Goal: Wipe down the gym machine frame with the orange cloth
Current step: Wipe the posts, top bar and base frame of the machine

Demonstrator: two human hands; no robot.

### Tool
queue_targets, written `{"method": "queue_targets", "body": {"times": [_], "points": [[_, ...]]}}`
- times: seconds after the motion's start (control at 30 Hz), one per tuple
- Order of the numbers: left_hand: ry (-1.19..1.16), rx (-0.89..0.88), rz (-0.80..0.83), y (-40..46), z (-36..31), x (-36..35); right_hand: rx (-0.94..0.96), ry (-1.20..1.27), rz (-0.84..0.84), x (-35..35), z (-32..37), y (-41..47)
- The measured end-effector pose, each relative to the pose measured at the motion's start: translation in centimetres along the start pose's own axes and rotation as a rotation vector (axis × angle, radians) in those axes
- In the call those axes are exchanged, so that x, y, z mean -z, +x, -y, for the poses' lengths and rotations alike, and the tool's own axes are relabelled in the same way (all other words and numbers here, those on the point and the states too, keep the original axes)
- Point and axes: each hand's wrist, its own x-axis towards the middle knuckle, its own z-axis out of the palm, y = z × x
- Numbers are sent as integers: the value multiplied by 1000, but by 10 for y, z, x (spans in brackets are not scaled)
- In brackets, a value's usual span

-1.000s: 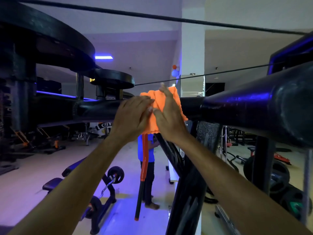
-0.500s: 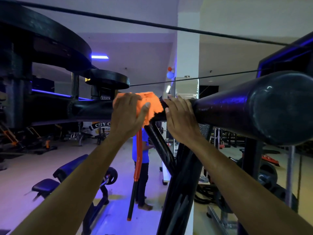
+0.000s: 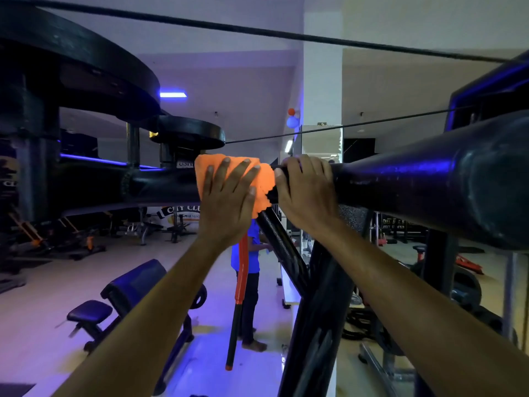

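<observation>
Centre of the frame, the orange cloth [image 3: 262,181] lies draped over the thick black horizontal bar of the gym machine frame [image 3: 400,181], and the left hand [image 3: 229,202] presses flat on it, fingers straight and spread wide across the fabric. Just to the right, the right hand [image 3: 307,196] hooks over the same bar, fingers curled across its top, thumb almost touching the cloth's ragged edge. Below the hands, the frame's diagonal braces [image 3: 286,250] run down toward the lower middle. An orange-and-black handle [image 3: 239,296] hangs beneath the cloth. Behind it stands a person in a blue shirt [image 3: 253,253]. A padded bench [image 3: 128,293] sits lower left on the floor, and two round black pulley discs [image 3: 189,133] fill the upper left.
</observation>
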Motion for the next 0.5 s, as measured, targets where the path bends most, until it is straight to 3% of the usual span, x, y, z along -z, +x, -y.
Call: {"method": "queue_targets", "body": {"times": [0.1, 0.2, 0.23, 0.27, 0.33, 0.4, 0.43, 0.5], "points": [[79, -18, -32, -8, 48, 8, 89, -28, 49, -9, 8, 15], [-28, 374, -184, 2, 58, 12, 136, -85, 101, -18, 13, 18], [-61, 417, -210, 7, 39, 9, 128, -104, 104, -19, 13, 16], [-49, 363, -204, 7, 19, 2, 121, -119, 100, -19, 12, 14], [11, 83, -147, -9, 4, -17, 100, -123, 80, -21, 14, 12], [92, -101, -140, -24, 34, -18, 79, -112, 64, -21, 16, 12], [108, -86, -168, -26, 56, -15, 71, -107, 59, -22, 17, 12], [82, 165, -261, -20, 80, -9, 60, -87, 41, -24, 19, 12]]}}
